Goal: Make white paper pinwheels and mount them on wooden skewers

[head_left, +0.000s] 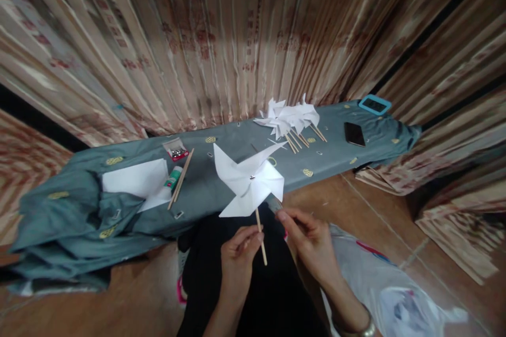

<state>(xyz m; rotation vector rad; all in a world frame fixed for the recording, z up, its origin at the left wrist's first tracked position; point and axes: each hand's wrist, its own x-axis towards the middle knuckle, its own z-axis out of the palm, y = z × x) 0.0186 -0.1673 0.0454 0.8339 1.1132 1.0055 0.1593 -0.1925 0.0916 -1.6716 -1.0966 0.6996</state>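
A white paper pinwheel (252, 179) on a thin wooden stick (260, 226) is raised in front of me, with a small metallic piece at its centre. My left hand (242, 255) pinches that stick below the paper blades. Just under the lower right blade, my right hand (310, 239) is closed, thumb and fingertips together. Something small and dark shows at those fingertips, but I cannot make out what it is. Beyond the held one, several finished-looking pinwheels (286, 116) lie in an overlapping pile, their sticks towards me.
On the cloth-covered long surface (213, 168) lie white paper sheets (136, 179), a green and white tube (173, 178), loose sticks (182, 181) and an open red box (176, 151) of small metal pieces. Farther right are a dark phone (354, 134) and a blue-framed device (375, 105). A plastic bag (367, 268) sits on the floor.
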